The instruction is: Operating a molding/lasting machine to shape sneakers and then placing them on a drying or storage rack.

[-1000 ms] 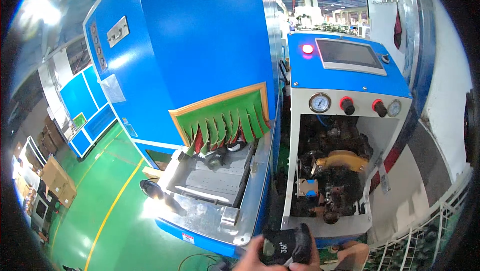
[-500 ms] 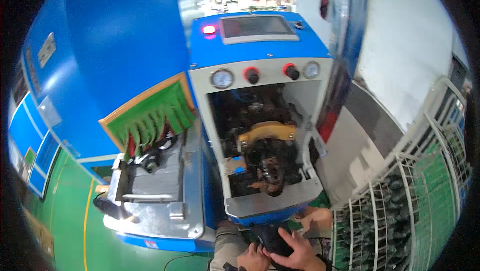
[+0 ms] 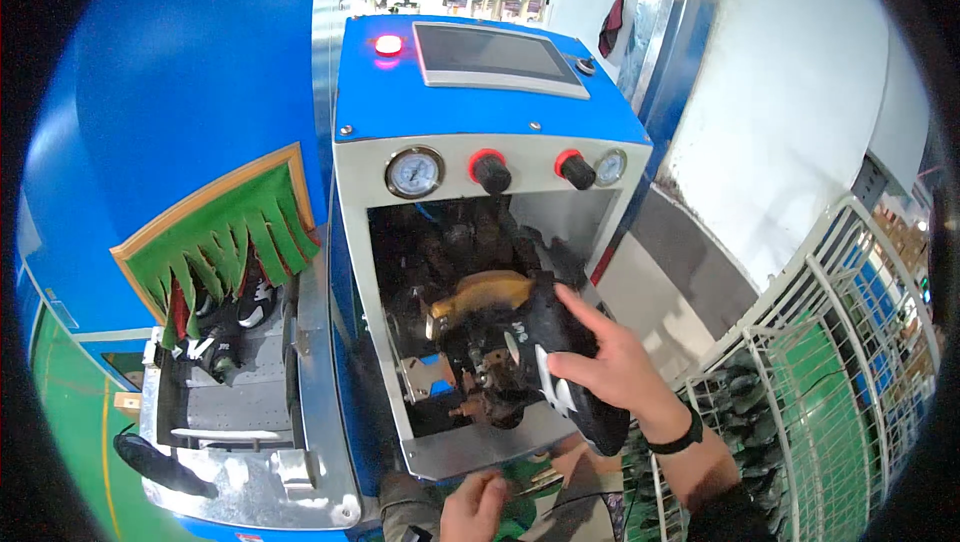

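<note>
My right hand point(image 3: 625, 372) grips a black shoe upper point(image 3: 598, 424) with white markings, thumb on its near side and fingers over the top. The upper is held tilted at the right side of the opening of a blue and grey machine point(image 3: 360, 242). Inside, just left of the upper, are a dark metal form point(image 3: 495, 372) and a curved yellow pad point(image 3: 480, 297); the upper covers part of both. Low in front of the machine, my left hand point(image 3: 475, 510) is closed near my lap, and whatever its fingers may hold is hidden.
Left stands a metal conveyor point(image 3: 325, 452) with black shoe uppers point(image 3: 212, 352) by a green strip curtain point(image 3: 235, 257). A dark insole-shaped piece point(image 3: 160, 464) lies at its front corner. White wire racks point(image 3: 790, 412) with dark shoe parts stand close on the right.
My right hand has lifted the black shoe upper from my lap to the machine's opening. The left hand no longer touches it and stays low. The view has shifted.
</note>
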A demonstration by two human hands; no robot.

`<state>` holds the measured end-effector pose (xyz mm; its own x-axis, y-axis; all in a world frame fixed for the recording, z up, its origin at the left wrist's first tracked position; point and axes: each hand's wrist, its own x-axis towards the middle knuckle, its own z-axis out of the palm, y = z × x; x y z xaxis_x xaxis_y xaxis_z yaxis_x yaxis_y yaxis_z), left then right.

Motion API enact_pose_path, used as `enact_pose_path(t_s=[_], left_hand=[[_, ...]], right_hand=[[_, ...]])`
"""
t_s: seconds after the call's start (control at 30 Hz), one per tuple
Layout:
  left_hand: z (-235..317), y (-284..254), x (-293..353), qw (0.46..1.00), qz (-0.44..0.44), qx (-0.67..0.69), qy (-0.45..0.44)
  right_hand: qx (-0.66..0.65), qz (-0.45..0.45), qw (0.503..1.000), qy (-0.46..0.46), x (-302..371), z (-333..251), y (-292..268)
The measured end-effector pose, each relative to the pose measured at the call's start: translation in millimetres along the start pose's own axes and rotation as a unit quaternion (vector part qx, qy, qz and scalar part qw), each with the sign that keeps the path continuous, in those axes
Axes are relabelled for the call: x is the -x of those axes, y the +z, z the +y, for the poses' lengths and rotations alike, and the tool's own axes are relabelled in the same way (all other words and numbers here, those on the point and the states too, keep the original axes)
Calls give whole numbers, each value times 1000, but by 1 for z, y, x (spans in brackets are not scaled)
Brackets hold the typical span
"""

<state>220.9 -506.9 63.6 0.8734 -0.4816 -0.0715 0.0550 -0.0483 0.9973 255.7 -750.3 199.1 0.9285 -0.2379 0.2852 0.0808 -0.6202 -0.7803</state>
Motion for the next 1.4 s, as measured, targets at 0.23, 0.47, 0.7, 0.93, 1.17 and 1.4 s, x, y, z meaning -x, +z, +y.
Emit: enact_pose_path(t_s=[0.23,0.47,0.7,0.93,1.17,1.4], left_hand=[[-48,-3,-3,992,-101,-51,-55],[-57,-19,-8,997,-38,-46,-53],[-19,-24,-12,997,24,-61,-34],[9,-12,-7,994,5,-107,-34],[24,6,0,938,-59,335,71],[-16,2,35,948,-122,253,-151]], right_hand=[[274,-230,927,110,-71,-19,32],[383,-145,909,78,-75,-16,61],[372,-38,927,18,-46,-11,61],[332,106,931,-112,-4,-15,58],[361,21,903,-234,159,-13,24],[-192,-176,936,235,116,-11,11]])
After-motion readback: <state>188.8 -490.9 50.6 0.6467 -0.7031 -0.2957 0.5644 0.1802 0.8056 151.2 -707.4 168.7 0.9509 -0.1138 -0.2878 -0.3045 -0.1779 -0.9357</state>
